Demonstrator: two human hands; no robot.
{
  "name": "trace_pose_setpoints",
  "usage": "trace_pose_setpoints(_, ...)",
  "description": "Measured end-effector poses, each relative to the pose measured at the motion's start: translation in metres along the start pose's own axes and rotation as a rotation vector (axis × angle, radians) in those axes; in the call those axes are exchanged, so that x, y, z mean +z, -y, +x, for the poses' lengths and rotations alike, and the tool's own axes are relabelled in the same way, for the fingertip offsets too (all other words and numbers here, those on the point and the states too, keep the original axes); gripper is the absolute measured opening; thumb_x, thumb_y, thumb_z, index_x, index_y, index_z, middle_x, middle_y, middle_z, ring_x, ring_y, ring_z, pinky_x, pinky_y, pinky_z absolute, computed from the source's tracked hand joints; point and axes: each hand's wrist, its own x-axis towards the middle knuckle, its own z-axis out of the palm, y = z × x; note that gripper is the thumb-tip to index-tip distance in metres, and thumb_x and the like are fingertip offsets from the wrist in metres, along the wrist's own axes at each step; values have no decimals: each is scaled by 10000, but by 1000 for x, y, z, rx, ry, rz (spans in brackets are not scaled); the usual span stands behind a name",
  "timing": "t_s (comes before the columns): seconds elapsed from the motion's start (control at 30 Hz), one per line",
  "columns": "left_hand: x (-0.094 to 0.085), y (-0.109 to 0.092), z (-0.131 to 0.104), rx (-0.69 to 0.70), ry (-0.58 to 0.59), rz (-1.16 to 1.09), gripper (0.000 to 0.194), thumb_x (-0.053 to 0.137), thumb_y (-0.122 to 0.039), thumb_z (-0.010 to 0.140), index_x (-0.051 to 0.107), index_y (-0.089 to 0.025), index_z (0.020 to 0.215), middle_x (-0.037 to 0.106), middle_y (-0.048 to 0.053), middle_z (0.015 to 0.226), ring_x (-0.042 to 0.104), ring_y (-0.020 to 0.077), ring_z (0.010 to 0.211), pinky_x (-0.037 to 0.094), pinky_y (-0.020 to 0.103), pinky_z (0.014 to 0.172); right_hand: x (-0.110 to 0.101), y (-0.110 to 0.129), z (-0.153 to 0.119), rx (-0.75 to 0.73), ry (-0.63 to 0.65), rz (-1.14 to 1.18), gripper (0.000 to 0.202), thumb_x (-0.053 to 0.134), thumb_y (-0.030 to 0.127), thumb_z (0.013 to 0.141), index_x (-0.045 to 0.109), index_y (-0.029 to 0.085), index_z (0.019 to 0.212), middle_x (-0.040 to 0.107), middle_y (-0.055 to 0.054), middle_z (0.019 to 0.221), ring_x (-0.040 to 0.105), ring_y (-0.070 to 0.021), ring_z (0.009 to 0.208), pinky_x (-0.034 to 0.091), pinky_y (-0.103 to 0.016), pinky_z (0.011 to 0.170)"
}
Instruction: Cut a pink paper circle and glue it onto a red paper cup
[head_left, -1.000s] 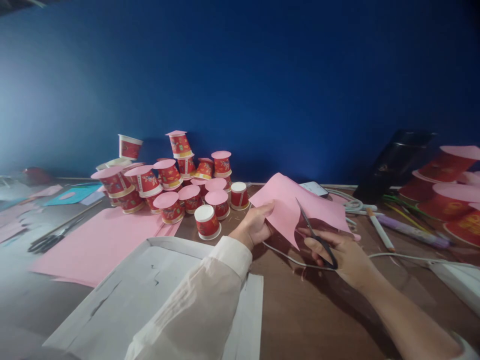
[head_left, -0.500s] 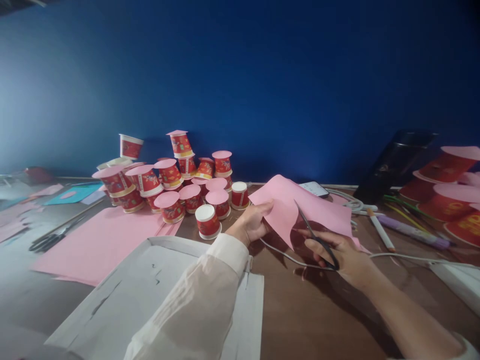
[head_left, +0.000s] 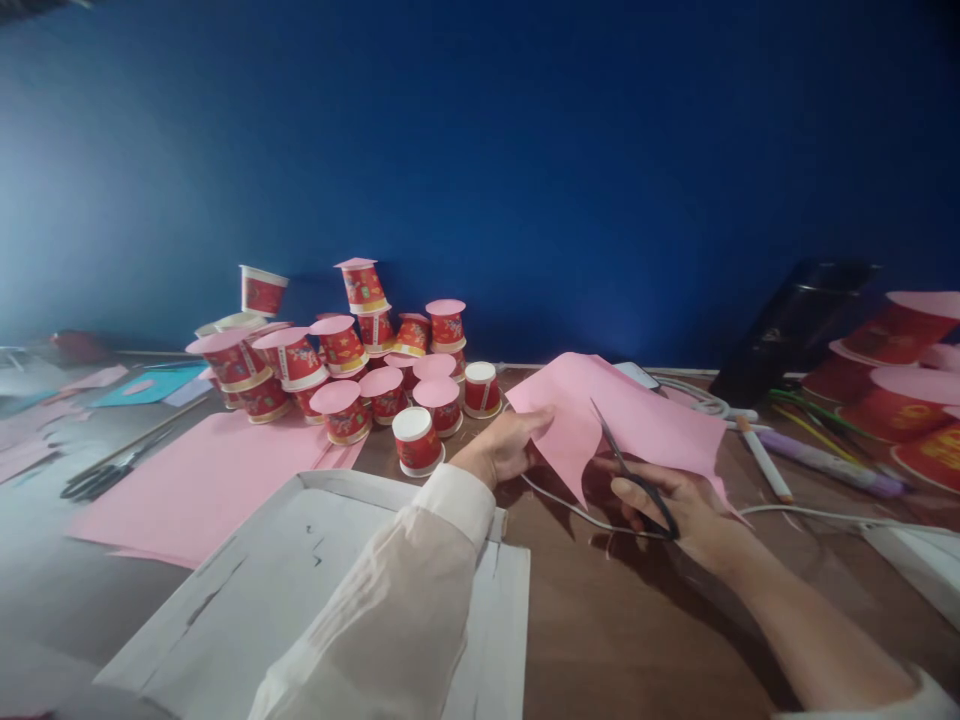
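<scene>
My left hand (head_left: pixel 508 447) pinches the left side of a pink sheet of paper (head_left: pixel 637 410), thumb on top. The sheet is curved and held above the brown table, with a cut running in from its near edge. My right hand (head_left: pixel 686 510) grips black-handled scissors (head_left: pixel 636 478), fingers in the loops. Their blades lie in the cut, pointing away and to the left; the blades look nearly closed. Just left of my left hand stand two upturned red paper cups, the nearer cup (head_left: pixel 418 442) and the farther cup (head_left: pixel 481 390), both with bare white bases.
Several red cups (head_left: pixel 337 412) topped with pink paper discs are stacked at left. Pink sheets (head_left: pixel 202 490) and a white box lid (head_left: pixel 247 600) lie nearer. A white cable (head_left: pixel 570 508), a marker (head_left: pixel 763 460), a dark bottle (head_left: pixel 787 330) and more cups (head_left: pixel 900 400) are at right.
The right part of the pink sheet has swung outward to the right and lifted a little. Both hands and the scissors hold nearly the same places.
</scene>
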Motion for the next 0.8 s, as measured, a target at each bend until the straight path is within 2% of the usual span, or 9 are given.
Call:
trace_pose_setpoints(0.1, 0, 0, -1, -2, 8, 39, 128, 562, -148, 904, 670, -88, 938, 708, 72, 751, 667, 151, 630, 559, 273, 650, -1, -3, 4, 17, 41, 16, 556, 654, 657, 746, 768, 174, 997, 619, -20, 547, 563, -153, 484, 458, -270, 472)
trace_pose_setpoints(0.2, 0, 0, -2, -8, 1, 65, 152, 572, -170, 902, 661, -87, 993, 710, 77, 759, 669, 163, 628, 566, 294, 648, -1, -1, 3, 25, 67, 44, 508, 653, 670, 740, 759, 175, 784, 616, -29, 544, 546, -137, 491, 448, -254, 479)
trace_pose_setpoints(0.3, -1, 0, -2, -20, -10, 77, 140, 592, -173, 893, 657, -85, 981, 702, 72, 733, 665, 169, 610, 566, 308, 648, 2, 4, 0, 19, 35, 64, 522, 619, 687, 756, 697, 187, 629, 601, -28, 531, 534, -128, 499, 459, -242, 498)
trace_pose_setpoints(0.4, 0, -1, -2, -26, -27, 84, 101, 592, -159, 891, 657, -91, 926, 689, 62, 701, 661, 174, 592, 566, 323, 640, 4, 6, -2, 20, -12, 94, 525, 602, 698, 762, 696, 191, 664, 589, -13, 534, 530, -124, 497, 476, -240, 512)
trace_pose_setpoints(0.53, -1, -1, -1, -17, -19, 82, 88, 596, -150, 890, 664, -94, 894, 696, 65, 705, 667, 176, 621, 568, 327, 673, 3, 2, 1, 70, 83, 134, 535, 651, 711, 704, 728, 188, 788, 579, -7, 545, 535, -132, 505, 482, -247, 501)
trace_pose_setpoints(0.63, -2, -1, -2, -18, -7, 83, 89, 619, -163, 880, 669, -92, 898, 692, 64, 691, 660, 170, 613, 567, 319, 679, 1, 1, 3, 65, 46, 118, 566, 647, 712, 703, 749, 185, 882, 571, -6, 549, 529, -137, 513, 478, -250, 490)
trace_pose_setpoints(0.7, -2, -2, -2, -20, -7, 83, 94, 622, -162, 879, 671, -87, 905, 685, 62, 681, 654, 164, 598, 566, 308, 663, 0, 1, 2, 65, 15, 93, 557, 641, 697, 717, 757, 184, 900, 573, -5, 542, 531, -138, 514, 475, -248, 491)
trace_pose_setpoints(0.8, -1, -3, -3, -21, -12, 90, 103, 606, -155, 884, 669, -80, 917, 688, 66, 686, 659, 163, 600, 571, 297, 636, -1, 3, 1, 72, 47, 52, 524, 661, 677, 709, 768, 193, 878, 582, -6, 524, 531, -137, 501, 469, -242, 488)
